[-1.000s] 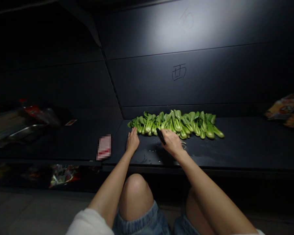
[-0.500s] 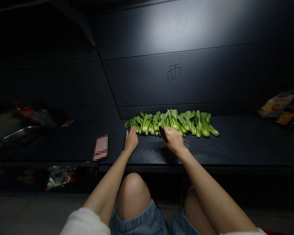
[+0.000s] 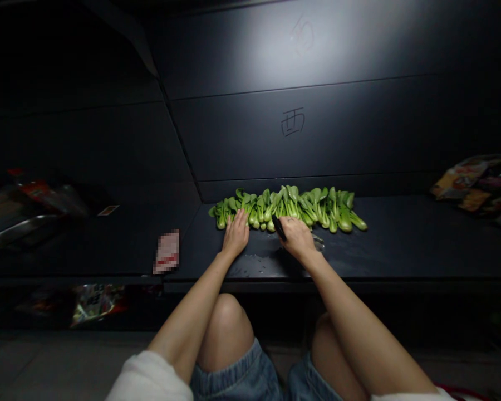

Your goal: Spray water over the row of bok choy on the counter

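Note:
A row of green bok choy (image 3: 292, 207) lies side by side on a dark shelf (image 3: 401, 245), stems toward me. My left hand (image 3: 236, 235) rests with its fingers stretched out on the stems near the left end of the row. To its right, my right hand (image 3: 297, 238) is closed around a dark handle (image 3: 279, 227) whose tip points up at the stems in the middle. What the handle belongs to is hidden by the hand. A small shiny thing (image 3: 318, 241) lies just right of that hand.
Dark back panels rise behind the shelf, one with a chalked sign (image 3: 293, 121). A small label card (image 3: 167, 259) stands at the shelf's front left. Packaged goods (image 3: 476, 186) lie far right, a metal tray (image 3: 20, 228) and packets far left, more packets (image 3: 96, 303) below.
My left hand has slid right from the row's left end onto the stems nearer the middle. The right hand has kept its grip and barely moved.

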A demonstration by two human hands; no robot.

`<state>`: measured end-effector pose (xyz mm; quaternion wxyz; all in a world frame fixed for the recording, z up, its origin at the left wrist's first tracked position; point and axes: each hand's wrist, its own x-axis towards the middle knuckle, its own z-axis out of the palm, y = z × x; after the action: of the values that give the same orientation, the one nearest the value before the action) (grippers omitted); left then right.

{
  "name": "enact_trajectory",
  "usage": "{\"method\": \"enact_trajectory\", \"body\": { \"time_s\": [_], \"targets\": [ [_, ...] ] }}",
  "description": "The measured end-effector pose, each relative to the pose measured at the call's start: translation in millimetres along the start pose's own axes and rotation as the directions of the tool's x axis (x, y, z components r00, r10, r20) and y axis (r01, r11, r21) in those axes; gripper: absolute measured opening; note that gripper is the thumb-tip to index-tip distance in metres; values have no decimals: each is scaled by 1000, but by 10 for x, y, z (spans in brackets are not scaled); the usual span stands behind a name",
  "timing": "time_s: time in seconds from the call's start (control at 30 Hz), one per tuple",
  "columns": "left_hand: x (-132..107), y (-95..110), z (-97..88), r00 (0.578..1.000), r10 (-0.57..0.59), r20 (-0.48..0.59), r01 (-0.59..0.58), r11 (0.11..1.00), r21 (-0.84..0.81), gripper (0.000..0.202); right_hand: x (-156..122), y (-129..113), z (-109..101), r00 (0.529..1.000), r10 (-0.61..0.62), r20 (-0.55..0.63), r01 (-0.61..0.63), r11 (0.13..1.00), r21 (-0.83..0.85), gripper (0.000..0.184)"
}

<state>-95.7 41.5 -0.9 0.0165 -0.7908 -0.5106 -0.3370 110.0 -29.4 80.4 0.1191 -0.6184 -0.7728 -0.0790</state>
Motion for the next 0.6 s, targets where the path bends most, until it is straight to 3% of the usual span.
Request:
{"method": "enact_trajectory", "body": {
  "time_s": [0.6],
  "targets": [
    [-30,122,47,997,26,77,-42,976,213,52,-64,155,-13,1000,-11,8,11,1000,-19,27]
  ]
}}
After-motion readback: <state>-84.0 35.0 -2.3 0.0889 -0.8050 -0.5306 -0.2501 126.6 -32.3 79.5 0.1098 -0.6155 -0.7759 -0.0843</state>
